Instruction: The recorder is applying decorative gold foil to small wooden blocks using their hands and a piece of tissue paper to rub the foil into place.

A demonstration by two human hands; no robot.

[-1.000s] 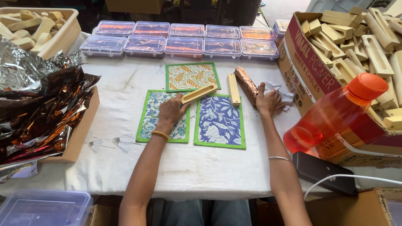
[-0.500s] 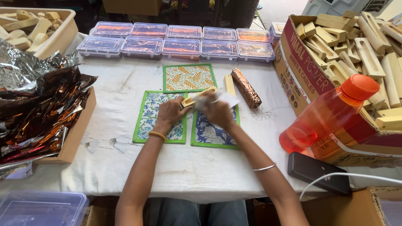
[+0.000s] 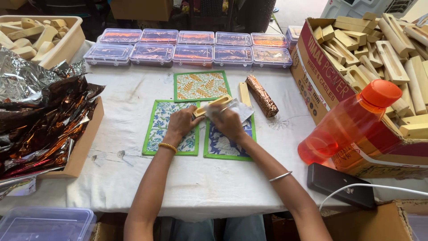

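Both hands meet near the middle of the table (image 3: 133, 187), over the printed cards. Left hand (image 3: 183, 121) is closed narrowly on one end of a wooden block (image 3: 213, 105). Right hand (image 3: 228, 121) is curled around a crumpled sheet of pale wrapping material (image 3: 240, 108), pressed against the same block.

Handling properties (estimated):
- Wooden block: rigid, light, smooth-sided. It should tolerate firm pressure. Grip it across the long side faces, near one end, so that the remaining length stays free.
- Wrapping sheet: thin, limp, easily creased or torn. Hold it by an edge or flat under the fingers.

Location: the block lies at an angle across the junction of three printed cards, namely the orange-leaf card (image 3: 201, 85) toward the far edge, the left blue-flower card (image 3: 166, 130) and the right blue-flower card (image 3: 228, 143). A second bare block (image 3: 244, 94) and a copper-foil-wrapped block (image 3: 262, 95) lie just to the right.

Limits of visibility:
- The fingertips of both hands are hidden beneath knuckles and sheet; the exact contact points cannot be determined.
- Whether the sheet is paper, film or foil cannot be determined.
- The block's near end is covered by the left hand.
- The foil pile (image 3: 40, 120) at the left edge and the carton of blocks (image 3: 379, 49) at the right edge are cut off by the frame.
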